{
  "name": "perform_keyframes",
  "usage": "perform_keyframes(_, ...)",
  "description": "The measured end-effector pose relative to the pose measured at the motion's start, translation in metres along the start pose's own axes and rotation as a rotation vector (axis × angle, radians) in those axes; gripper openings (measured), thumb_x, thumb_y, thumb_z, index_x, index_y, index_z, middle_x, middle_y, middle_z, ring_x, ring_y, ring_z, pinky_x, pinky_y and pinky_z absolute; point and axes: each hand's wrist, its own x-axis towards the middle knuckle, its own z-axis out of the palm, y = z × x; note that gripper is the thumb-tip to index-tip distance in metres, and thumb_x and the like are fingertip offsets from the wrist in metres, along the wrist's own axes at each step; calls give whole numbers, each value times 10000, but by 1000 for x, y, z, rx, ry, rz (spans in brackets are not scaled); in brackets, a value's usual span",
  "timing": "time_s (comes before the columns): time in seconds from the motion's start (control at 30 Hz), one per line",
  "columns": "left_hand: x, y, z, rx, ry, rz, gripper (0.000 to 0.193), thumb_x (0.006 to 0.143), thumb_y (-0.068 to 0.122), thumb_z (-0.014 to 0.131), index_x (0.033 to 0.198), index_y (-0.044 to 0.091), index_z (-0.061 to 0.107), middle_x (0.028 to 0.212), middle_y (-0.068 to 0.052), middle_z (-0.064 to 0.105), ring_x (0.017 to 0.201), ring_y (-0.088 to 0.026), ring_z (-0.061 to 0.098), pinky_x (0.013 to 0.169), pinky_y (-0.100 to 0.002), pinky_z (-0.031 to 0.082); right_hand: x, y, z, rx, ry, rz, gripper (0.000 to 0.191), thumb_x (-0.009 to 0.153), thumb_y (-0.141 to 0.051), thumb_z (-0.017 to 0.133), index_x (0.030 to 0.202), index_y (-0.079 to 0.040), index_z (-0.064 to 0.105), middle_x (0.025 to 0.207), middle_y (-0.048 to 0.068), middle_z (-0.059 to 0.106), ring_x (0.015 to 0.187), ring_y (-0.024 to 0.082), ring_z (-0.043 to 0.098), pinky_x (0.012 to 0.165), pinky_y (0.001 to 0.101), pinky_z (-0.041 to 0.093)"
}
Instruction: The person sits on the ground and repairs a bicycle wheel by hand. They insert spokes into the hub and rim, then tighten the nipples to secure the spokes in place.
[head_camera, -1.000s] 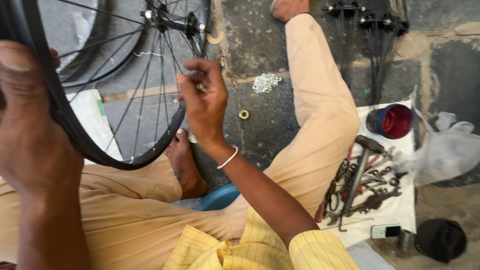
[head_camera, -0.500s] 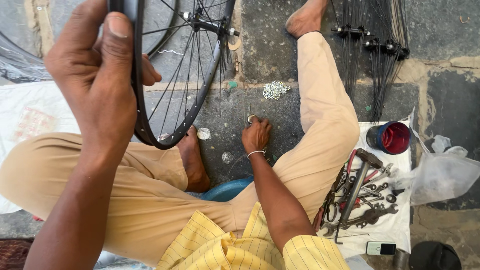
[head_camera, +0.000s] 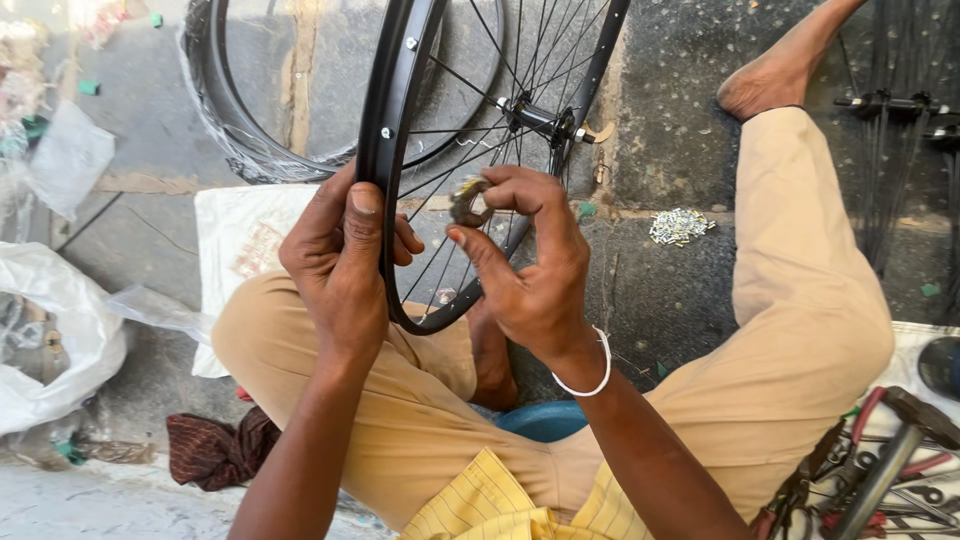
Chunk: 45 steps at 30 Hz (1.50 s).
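Note:
A black bicycle wheel rim (head_camera: 398, 110) with thin spokes and a hub (head_camera: 545, 118) stands upright between my legs. My left hand (head_camera: 343, 262) grips the near side of the rim, thumb laid along it. My right hand (head_camera: 527, 265) is raised beside the rim and pinches a small round metal spoke tool (head_camera: 468, 200) between thumb and fingers, close to the spokes. A white bangle sits on my right wrist.
A second rim wrapped in plastic (head_camera: 235, 125) lies on the stone floor behind. A pile of small metal nipples (head_camera: 680, 226) lies by my right leg. Hand tools on a white cloth (head_camera: 880, 480) are at lower right. Plastic bags (head_camera: 50, 340) sit at left.
My right hand came up from the floor holding the small round tool and now sits at the spokes. My left hand shifted lower on the rim, and the view moved closer.

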Motion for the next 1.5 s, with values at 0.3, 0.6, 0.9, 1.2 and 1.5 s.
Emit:
perform_keyframes(0.3,15,0,10,-25,12,-1,384,1076,265,654,1308,-40,660,884,-66,677,679,-133,650,569,-266,510,31,5,16,24,-40,-22,357,955,-123,813,1269,-84,647,1310,73,667,1229,220,631,1067,342,535)
perform_keyframes(0.6,16,-7,-4,-27,71,97,335,1091,266,727,1220,-30,636,1056,-49,686,972,-112,648,912,-262,540,35,30,19,411,-425,184,413,1030,-256,673,1410,-112,599,1287,31,660,1191,166,672,981,315,583)
perform_keyframes(0.9,13,-9,-5,-132,6,4,303,1045,255,734,1129,-30,673,1016,-47,687,920,-94,622,872,-243,508,42,17,30,289,-259,67,256,993,-68,695,1240,-47,631,1175,26,621,1091,144,679,919,254,614)
perform_keyframes(1.2,20,-9,0,-11,85,59,294,1086,258,731,1124,-24,655,952,-44,672,861,-78,599,817,-204,480,56,4,22,649,-299,323,246,860,-47,772,1037,-64,603,1052,23,602,917,116,603,760,293,550)
perform_keyframes(1.5,24,-12,-4,-40,97,66,289,1093,242,732,1136,-36,663,956,-46,662,870,-84,608,819,-217,499,48,19,34,816,-278,284,291,877,67,709,1129,-73,672,1158,31,597,994,111,603,833,276,540)
